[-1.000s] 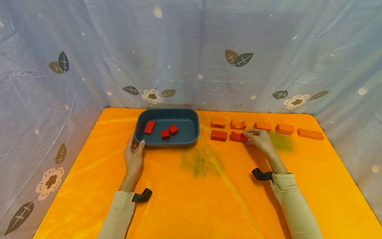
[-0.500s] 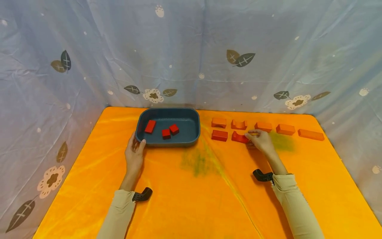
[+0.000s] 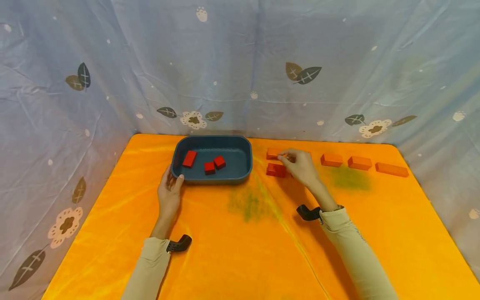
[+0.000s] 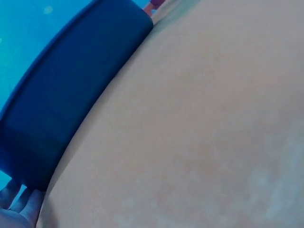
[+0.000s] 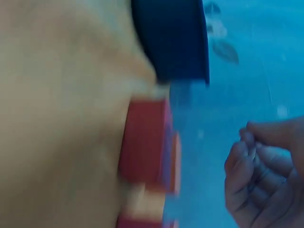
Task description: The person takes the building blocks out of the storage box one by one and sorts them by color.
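Note:
My left hand (image 3: 169, 196) grips the near left corner of a dark blue tray (image 3: 213, 181), thumb at the rim and fingers against the outer wall. In the left wrist view, fingertips (image 4: 29, 205) touch the tray's end. Inside lie a red rectangular block (image 3: 189, 158) and two red cubes. My right hand (image 3: 301, 167) hovers over the blocks right of the tray, fingers curled, thumb tip meeting the fingertips, nothing between them. By its fingertips are a red rectangular block (image 3: 275, 170) and an orange arch block (image 3: 273, 153). The hand hides most of the red and orange hollowed blocks.
Farther right in the back row stand orange blocks (image 3: 331, 160), (image 3: 359, 163) and a longer orange bar (image 3: 391, 169). An orange cloth (image 3: 225, 250) covers the table. A blue-grey patterned curtain (image 3: 240, 75) rises behind its back edge.
My right hand has let go of the red hollowed block and moved left to the red rectangular block and the orange arch. My left hand stays at the tray.

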Tool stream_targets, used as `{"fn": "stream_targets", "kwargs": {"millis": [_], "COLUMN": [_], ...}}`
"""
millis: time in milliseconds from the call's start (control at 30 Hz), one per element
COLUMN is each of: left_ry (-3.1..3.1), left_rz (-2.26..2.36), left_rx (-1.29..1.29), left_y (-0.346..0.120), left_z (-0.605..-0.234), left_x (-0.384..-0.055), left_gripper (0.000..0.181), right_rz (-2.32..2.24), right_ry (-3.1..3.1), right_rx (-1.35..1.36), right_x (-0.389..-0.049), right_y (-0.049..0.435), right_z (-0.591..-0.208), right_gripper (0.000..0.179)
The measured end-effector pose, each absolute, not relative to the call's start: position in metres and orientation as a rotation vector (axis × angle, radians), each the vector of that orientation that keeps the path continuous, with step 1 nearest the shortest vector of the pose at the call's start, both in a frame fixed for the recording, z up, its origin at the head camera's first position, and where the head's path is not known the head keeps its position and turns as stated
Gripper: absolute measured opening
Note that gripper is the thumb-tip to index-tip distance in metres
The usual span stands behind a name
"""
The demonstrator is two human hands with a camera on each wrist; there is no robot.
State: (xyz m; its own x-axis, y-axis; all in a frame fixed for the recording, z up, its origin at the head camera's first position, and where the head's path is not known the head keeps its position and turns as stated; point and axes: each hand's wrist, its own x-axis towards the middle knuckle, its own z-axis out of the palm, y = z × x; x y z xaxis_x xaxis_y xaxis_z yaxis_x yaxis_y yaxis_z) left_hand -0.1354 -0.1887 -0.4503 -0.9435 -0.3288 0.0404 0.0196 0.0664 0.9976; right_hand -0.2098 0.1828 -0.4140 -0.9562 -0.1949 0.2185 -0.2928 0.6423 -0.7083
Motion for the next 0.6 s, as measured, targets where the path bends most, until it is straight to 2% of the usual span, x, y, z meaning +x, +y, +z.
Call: {"fn": "stream_targets", "kwargs": {"millis": [200,367,600], "left_ry": [-2.092,-2.104,-2.095], "left_rz": [-1.95,-1.928,-1.954], "left_rx": [0.318,0.328,0.34], "left_y": [-0.2,-0.203,-0.201], "left_z": [-0.47,-0.476,-0.474], "left_x": [-0.143,-0.146,-0.146], "left_gripper": [0.064,0.064,0.063], "right_rz": [1.236,1.233,1.049], "right_ry": [-2.716,-2.828,-2.982], "right_rx": [0.736,0.877,0.963], "right_x": [-0.222,-0.236,-0.251], "right_y": [0.118,0.071,0.031], "right_z": [-0.409,-0.413,-0.422], "right_gripper": [0.019,0.021,0.046]}}
